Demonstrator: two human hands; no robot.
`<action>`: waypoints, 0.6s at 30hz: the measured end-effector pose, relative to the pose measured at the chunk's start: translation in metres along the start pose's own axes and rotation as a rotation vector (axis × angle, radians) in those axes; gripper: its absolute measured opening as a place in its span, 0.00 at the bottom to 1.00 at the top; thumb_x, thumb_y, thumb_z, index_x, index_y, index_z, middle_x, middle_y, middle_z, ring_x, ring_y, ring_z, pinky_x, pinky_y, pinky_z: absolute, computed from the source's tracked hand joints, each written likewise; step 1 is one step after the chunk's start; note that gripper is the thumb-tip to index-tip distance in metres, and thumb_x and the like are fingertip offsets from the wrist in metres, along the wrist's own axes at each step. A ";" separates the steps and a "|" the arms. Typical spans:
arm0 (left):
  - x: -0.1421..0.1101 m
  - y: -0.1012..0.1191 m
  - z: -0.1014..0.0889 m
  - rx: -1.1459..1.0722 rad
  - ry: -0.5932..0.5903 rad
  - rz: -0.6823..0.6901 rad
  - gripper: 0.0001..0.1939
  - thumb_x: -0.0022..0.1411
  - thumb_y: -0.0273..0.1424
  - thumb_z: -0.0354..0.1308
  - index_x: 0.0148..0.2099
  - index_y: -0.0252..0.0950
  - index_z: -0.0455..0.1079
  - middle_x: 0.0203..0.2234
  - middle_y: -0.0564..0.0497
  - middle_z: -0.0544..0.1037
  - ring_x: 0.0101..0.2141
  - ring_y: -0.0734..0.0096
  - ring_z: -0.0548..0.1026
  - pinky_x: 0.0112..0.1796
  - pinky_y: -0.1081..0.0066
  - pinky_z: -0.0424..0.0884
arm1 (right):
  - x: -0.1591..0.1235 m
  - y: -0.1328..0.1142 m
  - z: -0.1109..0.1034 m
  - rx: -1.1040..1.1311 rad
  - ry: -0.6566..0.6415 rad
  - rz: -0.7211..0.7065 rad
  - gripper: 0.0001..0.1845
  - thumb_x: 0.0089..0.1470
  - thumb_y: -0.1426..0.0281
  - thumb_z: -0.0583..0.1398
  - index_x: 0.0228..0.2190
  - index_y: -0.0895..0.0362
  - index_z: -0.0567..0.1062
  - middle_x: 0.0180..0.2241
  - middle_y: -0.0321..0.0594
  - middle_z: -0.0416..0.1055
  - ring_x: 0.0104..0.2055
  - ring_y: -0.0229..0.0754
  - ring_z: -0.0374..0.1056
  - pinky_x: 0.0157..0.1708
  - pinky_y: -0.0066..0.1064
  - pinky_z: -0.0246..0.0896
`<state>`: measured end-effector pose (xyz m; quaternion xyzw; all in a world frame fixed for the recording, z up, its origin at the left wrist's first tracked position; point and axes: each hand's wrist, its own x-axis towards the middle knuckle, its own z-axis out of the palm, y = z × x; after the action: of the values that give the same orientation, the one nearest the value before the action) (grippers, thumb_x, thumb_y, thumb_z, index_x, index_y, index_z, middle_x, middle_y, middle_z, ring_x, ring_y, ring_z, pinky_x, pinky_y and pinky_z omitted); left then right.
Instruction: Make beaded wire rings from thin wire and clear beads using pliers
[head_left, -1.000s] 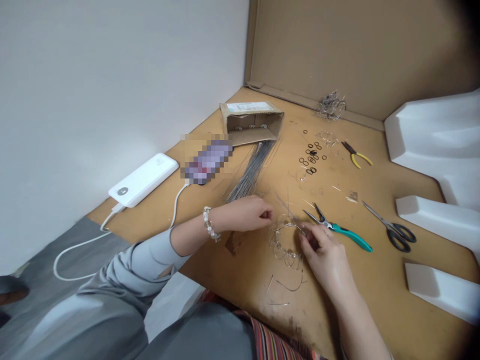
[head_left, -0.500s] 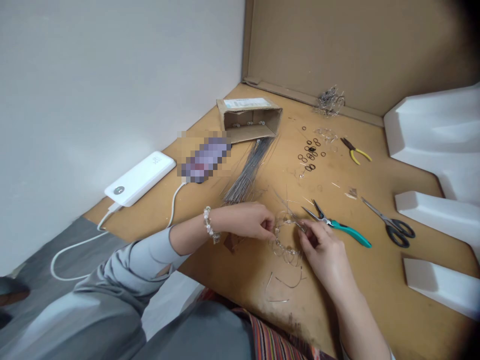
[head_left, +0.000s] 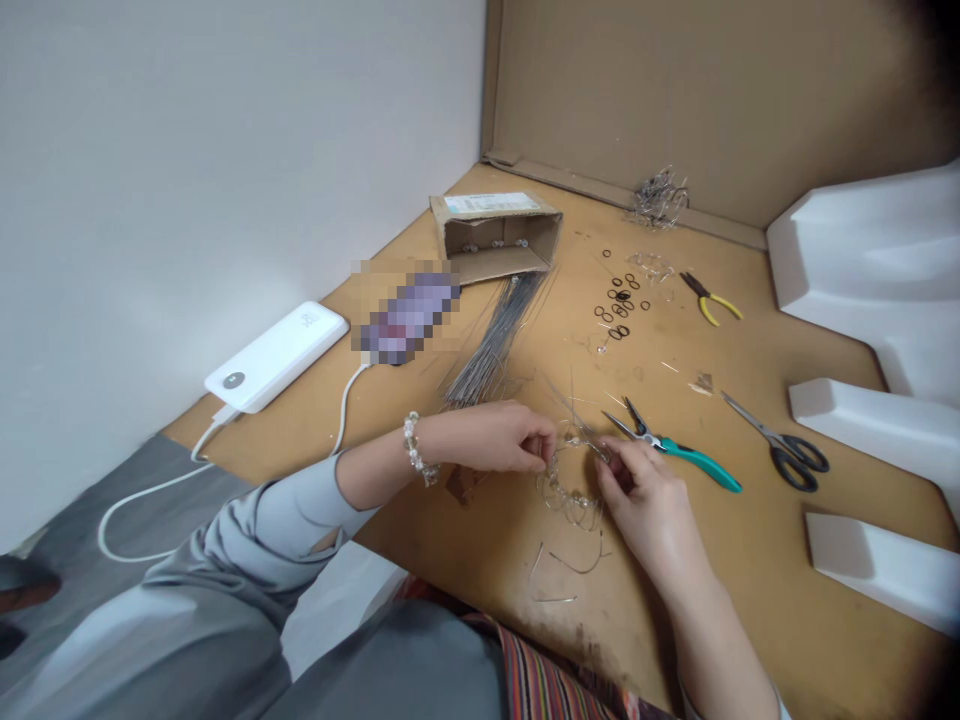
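A ring of clear beads and thin wire loops [head_left: 576, 500] lies between my hands on the brown table. My right hand [head_left: 641, 490] is closed on the ring's right side, where several wire ends stick out toward the upper left. At the ring's left side, my left hand [head_left: 525, 440] is closed in a pinch on its wire; the exact spot is hidden by the fingers. A beaded bracelet [head_left: 418, 450] circles my left wrist. Just beyond my right hand lie teal-handled pliers [head_left: 675, 450], jaws apart.
Behind my left hand lies a bundle of straight wires [head_left: 495, 345], near an open cardboard box [head_left: 499, 262]. Black rings [head_left: 621, 305], yellow-handled pliers [head_left: 709, 298] and scissors [head_left: 787, 450] lie farther right, beside white foam blocks [head_left: 870, 420]. A white power bank [head_left: 277, 355] sits left.
My left hand has shifted very slightly at the ring's left side, its fingers curled a little more. The view has moved a touch; the right hand keeps its hold.
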<state>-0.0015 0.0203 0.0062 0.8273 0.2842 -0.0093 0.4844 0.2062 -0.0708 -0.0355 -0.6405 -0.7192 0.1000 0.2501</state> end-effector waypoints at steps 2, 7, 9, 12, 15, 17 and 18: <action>0.000 -0.001 0.000 -0.005 0.001 -0.002 0.05 0.57 0.27 0.55 0.37 0.34 0.71 0.26 0.55 0.75 0.26 0.79 0.70 0.27 0.79 0.61 | 0.000 0.000 0.000 0.000 0.001 -0.002 0.11 0.55 0.70 0.53 0.38 0.55 0.74 0.30 0.39 0.71 0.27 0.37 0.68 0.28 0.28 0.64; 0.000 -0.001 0.000 -0.010 0.001 -0.013 0.06 0.57 0.28 0.55 0.37 0.34 0.71 0.26 0.55 0.75 0.26 0.78 0.70 0.27 0.79 0.61 | 0.000 0.000 0.000 -0.005 0.011 -0.011 0.12 0.54 0.70 0.53 0.38 0.55 0.74 0.30 0.40 0.72 0.27 0.37 0.68 0.27 0.29 0.64; 0.000 0.000 0.000 0.001 -0.002 -0.024 0.05 0.57 0.27 0.54 0.36 0.34 0.71 0.26 0.55 0.75 0.25 0.78 0.70 0.26 0.79 0.61 | 0.000 0.000 0.000 -0.001 0.008 -0.013 0.12 0.55 0.70 0.53 0.39 0.55 0.74 0.30 0.40 0.72 0.27 0.37 0.68 0.28 0.29 0.64; 0.000 0.001 -0.001 0.019 -0.007 -0.025 0.05 0.57 0.27 0.54 0.36 0.34 0.71 0.26 0.55 0.75 0.25 0.79 0.70 0.26 0.79 0.61 | 0.000 0.000 0.000 0.004 0.003 -0.008 0.12 0.55 0.70 0.53 0.39 0.56 0.74 0.31 0.41 0.72 0.27 0.37 0.68 0.29 0.29 0.64; 0.000 0.001 -0.001 0.034 -0.006 -0.018 0.05 0.57 0.27 0.54 0.35 0.34 0.71 0.26 0.55 0.75 0.25 0.79 0.70 0.26 0.79 0.61 | -0.001 0.000 0.000 0.008 0.006 -0.007 0.11 0.55 0.70 0.54 0.39 0.56 0.74 0.31 0.41 0.72 0.27 0.37 0.68 0.29 0.29 0.65; 0.000 0.000 0.000 0.041 -0.005 -0.017 0.05 0.58 0.28 0.54 0.35 0.34 0.71 0.26 0.55 0.75 0.25 0.79 0.70 0.26 0.79 0.61 | -0.001 0.001 0.001 0.012 0.008 -0.011 0.11 0.55 0.70 0.54 0.39 0.56 0.74 0.31 0.41 0.72 0.27 0.37 0.68 0.29 0.29 0.64; 0.000 0.000 0.000 0.042 -0.006 -0.016 0.05 0.58 0.28 0.54 0.35 0.34 0.71 0.26 0.55 0.75 0.25 0.79 0.70 0.26 0.79 0.61 | -0.001 0.001 0.001 0.012 0.007 -0.011 0.11 0.55 0.70 0.54 0.39 0.56 0.74 0.31 0.41 0.72 0.27 0.37 0.68 0.29 0.30 0.64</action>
<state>-0.0017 0.0206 0.0062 0.8351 0.2892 -0.0217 0.4675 0.2065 -0.0713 -0.0365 -0.6354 -0.7211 0.1007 0.2572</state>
